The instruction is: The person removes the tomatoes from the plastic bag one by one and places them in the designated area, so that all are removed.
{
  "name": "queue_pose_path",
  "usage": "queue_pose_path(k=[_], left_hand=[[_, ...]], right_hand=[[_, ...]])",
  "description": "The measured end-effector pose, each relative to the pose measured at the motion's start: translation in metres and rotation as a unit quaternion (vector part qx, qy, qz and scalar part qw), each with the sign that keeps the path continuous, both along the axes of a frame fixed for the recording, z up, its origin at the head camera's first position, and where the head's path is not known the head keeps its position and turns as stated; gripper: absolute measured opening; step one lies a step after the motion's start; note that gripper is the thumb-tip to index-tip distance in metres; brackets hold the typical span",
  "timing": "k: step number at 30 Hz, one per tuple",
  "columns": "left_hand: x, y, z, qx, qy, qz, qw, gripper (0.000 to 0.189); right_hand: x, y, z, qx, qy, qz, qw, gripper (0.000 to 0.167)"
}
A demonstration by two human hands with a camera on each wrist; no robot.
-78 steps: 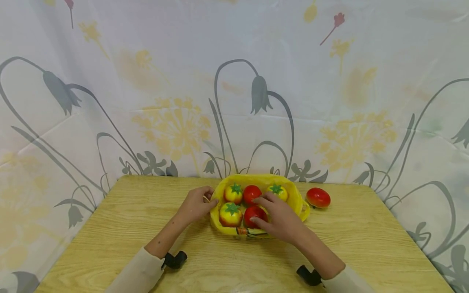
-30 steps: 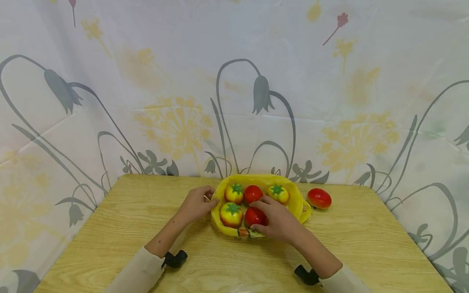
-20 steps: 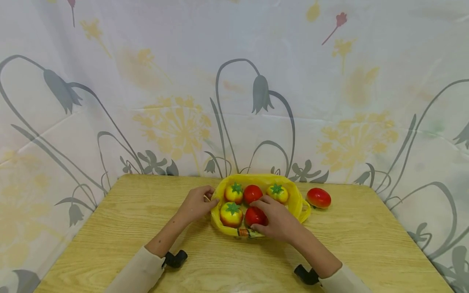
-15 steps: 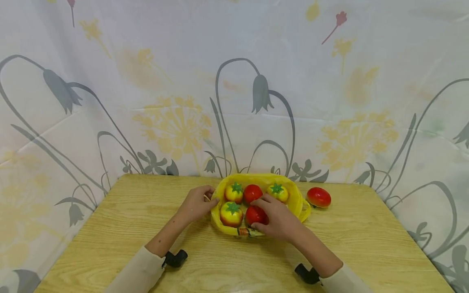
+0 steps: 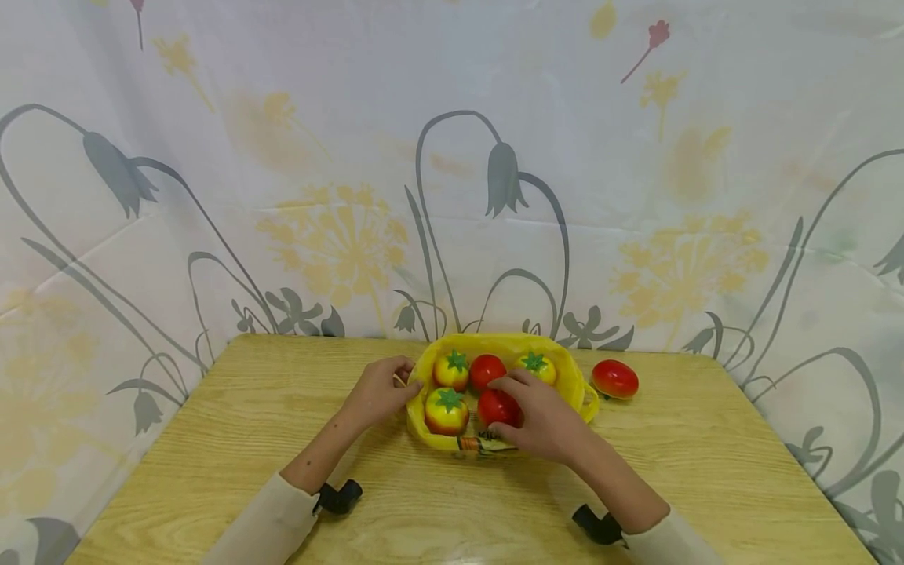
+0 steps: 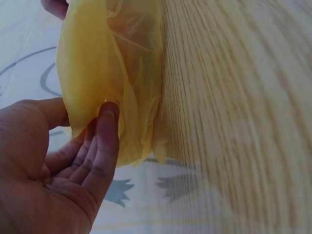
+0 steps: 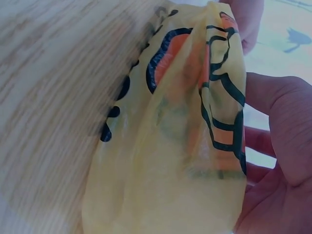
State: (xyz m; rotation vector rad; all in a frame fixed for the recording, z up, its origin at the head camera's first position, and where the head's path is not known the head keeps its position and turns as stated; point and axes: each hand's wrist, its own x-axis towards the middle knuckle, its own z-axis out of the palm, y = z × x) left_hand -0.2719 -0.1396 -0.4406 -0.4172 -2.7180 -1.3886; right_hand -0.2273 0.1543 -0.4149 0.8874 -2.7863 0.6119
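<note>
A yellow plastic bag [image 5: 494, 344] lies with its mouth spread wide, several toy tomatoes inside. My left hand [image 5: 376, 394] pinches the bag's left rim; in the left wrist view its thumb and fingers [image 6: 108, 122] are on the thin plastic. Inside the near right part of the bag, my right hand [image 5: 544, 416] holds a glossy red tomato [image 5: 497, 409] between thumb and fingers. Beside it are a yellow-red tomato with a green leafy top [image 5: 446, 414] and another red tomato [image 5: 486, 370]. In the right wrist view the printed bag side [image 7: 170, 122] hides the held tomato.
Another red tomato [image 5: 615, 380] lies on the wooden table [image 5: 452, 510], right of the bag. A bag handle [image 5: 590, 404] loops out on the right. Behind the table hangs a flower-patterned cloth [image 5: 318, 157]. Black wrist mounts [image 5: 339, 497] sit on both forearms.
The red tomato at my right hand has shifted slightly right and away from me, the hand with it. More of the bag's near-side print shows. My left hand has stayed at the rim.
</note>
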Motion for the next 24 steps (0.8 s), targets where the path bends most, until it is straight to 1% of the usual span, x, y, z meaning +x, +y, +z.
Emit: queue_pose_path(k=[7, 10, 14, 19, 24], left_hand=[[0.000, 0.001, 0.000, -0.002, -0.005, 0.002, 1.0000, 0.020], [0.001, 0.001, 0.000, -0.002, -0.006, 0.002, 1.0000, 0.020], [0.001, 0.001, 0.000, -0.004, -0.004, 0.004, 1.0000, 0.018], [0.001, 0.001, 0.001, -0.008, -0.005, 0.007, 0.9999, 0.018], [0.002, 0.001, 0.001, -0.007, -0.003, 0.006, 0.9999, 0.018]], right_hand=[[0.000, 0.004, 0.004, -0.002, -0.005, -0.014, 0.9999, 0.053], [0.000, 0.006, 0.007, 0.000, -0.003, -0.015, 0.9999, 0.053], [0.002, 0.008, 0.012, 0.000, 0.004, -0.007, 1.0000, 0.054], [0.003, 0.011, 0.020, -0.009, 0.010, -0.008, 0.9999, 0.053], [0.003, 0.017, 0.025, -0.023, 0.032, -0.011, 0.9992, 0.052]])
